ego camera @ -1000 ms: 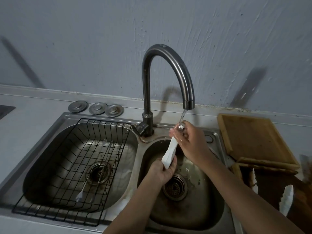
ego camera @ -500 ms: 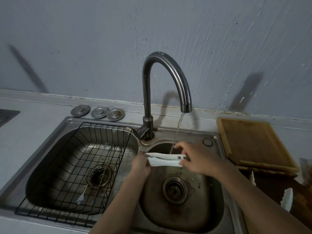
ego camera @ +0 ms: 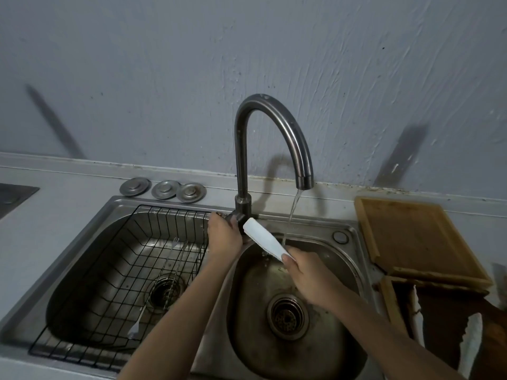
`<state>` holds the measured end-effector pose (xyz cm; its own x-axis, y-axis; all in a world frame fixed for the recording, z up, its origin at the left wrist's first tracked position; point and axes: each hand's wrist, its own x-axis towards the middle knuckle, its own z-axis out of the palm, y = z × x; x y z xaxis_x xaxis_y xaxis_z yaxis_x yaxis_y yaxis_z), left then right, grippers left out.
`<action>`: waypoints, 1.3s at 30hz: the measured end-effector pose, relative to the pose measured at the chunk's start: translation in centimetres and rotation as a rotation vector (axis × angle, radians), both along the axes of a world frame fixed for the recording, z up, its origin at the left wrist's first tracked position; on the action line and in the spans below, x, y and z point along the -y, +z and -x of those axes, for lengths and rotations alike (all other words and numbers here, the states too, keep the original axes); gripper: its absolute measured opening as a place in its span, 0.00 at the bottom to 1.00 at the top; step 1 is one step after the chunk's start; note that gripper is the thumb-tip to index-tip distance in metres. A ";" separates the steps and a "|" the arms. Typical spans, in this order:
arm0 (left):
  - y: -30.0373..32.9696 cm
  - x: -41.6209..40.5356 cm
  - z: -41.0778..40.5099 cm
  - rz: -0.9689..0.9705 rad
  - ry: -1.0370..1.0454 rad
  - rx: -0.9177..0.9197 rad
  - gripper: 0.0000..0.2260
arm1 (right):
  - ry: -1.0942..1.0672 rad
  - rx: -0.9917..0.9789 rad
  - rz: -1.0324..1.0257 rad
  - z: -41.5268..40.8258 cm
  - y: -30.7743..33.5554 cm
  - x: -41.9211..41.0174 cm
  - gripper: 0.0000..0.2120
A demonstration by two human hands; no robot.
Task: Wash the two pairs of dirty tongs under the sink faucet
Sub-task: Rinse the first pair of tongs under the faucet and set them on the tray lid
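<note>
A pair of white tongs (ego camera: 263,239) points up and to the left over the right basin (ego camera: 340,335), and my right hand (ego camera: 310,278) grips its lower end. The water stream (ego camera: 290,215) from the curved faucet (ego camera: 274,116) falls just right of the tongs, onto my right fingers. My left hand (ego camera: 223,237) is closed around the faucet handle at the faucet's base, so most of the handle is hidden. A thin metal pair of tongs with pale tips (ego camera: 153,292) lies in the black wire rack (ego camera: 82,349) in the left basin.
Three metal drain stoppers (ego camera: 163,189) sit behind the left basin. At the right, a wooden cutting board (ego camera: 417,237) lies on the counter. Below it are dark boards with white serrated pieces (ego camera: 470,344). The wall stands close behind the faucet.
My left hand has let go of the white tongs and moved up to the faucet handle. My right hand alone now holds the tongs, tilted up to the left. Water still runs.
</note>
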<state>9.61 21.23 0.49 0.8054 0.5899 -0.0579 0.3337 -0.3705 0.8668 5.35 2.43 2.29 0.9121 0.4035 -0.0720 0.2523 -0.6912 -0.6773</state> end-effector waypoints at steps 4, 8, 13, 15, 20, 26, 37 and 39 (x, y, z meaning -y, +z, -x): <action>1.1 0.4 -0.9 -0.089 0.032 -0.080 0.02 | 0.013 0.102 -0.096 -0.4 1.3 1.0 0.05; 2.2 0.5 -1.5 -0.260 -0.032 -0.123 0.03 | -0.040 0.236 -0.142 -0.8 4.1 1.7 0.16; 1.6 -0.3 -1.4 -0.328 -0.030 -0.154 0.06 | -0.043 0.462 -0.097 0.0 2.5 1.4 0.24; 1.7 -0.1 -1.5 -0.335 -0.041 -0.154 0.06 | -0.048 0.269 0.167 0.0 -0.6 2.0 0.23; 1.5 0.0 -1.1 -0.343 -0.065 -0.194 0.09 | -0.055 -0.139 0.556 2.2 -4.8 2.9 0.22; 1.3 -0.1 -1.0 -0.320 -0.086 -0.236 0.11 | -0.120 0.078 0.506 0.8 -4.3 3.8 0.39; 1.4 -0.1 -1.1 -0.332 -0.105 -0.276 0.13 | -0.240 0.018 0.316 1.4 -3.6 3.8 0.39; 1.4 0.0 -1.0 -0.321 -0.100 -0.257 0.12 | -0.226 0.119 0.261 1.6 -3.4 3.8 0.39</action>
